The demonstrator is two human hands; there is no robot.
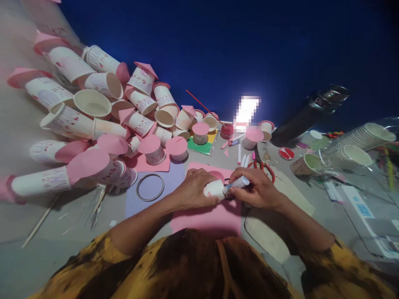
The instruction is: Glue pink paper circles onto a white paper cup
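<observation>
My left hand (195,187) is wrapped round a small white paper cup (212,189) with red marks on its side. The cup lies tilted over a pink paper sheet (207,218). Between the fingers of my right hand (260,189) is a white felt-tip marker (240,182), its lower end close against the cup; I cannot tell whether the tip touches. Red-handled scissors (268,170) lie just beyond my right hand. A grey ring (150,187) rests on a lilac sheet (134,207) left of my left hand.
Many decorated paper cups with pink paper tops (141,79) crowd the left side. A black flask (308,112) stands at the back right, near stacked plain cups (358,143) in plastic. Loose markers (239,153) and a bright, pixelated patch (247,112) are ahead.
</observation>
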